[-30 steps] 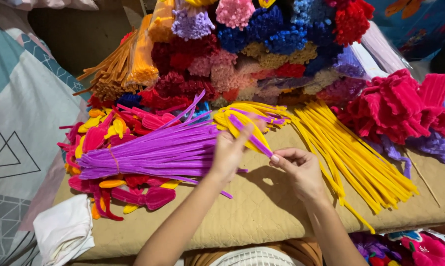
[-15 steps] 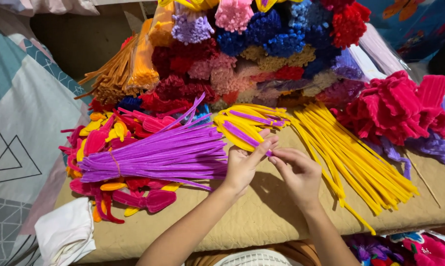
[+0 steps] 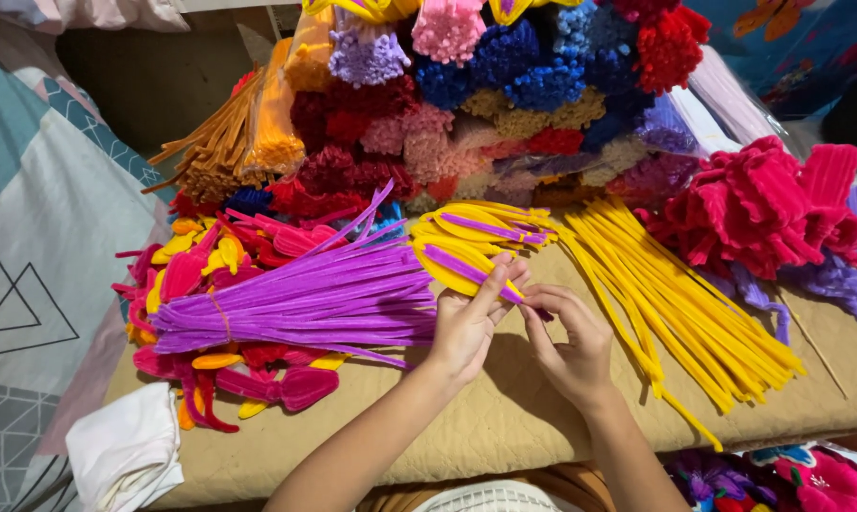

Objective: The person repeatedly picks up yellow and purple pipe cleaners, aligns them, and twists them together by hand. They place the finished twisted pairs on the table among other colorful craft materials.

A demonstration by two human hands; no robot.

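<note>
Your left hand [image 3: 466,327] and right hand [image 3: 569,343] sit close together, both pinching a yellow-and-purple petal [image 3: 468,268] (its purple stem runs between your fingers) over the tan cloth [image 3: 504,417]. Beyond lie purple stems [image 3: 295,303], yellow stems [image 3: 675,294], then stacked pompoms [image 3: 504,85].

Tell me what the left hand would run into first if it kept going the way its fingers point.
The left hand points up and away, its fingers already on a yellow and purple petal shape. Going on, it would likely meet the heap of similar yellow petal shapes just beyond, though depth is hard to judge.
</note>
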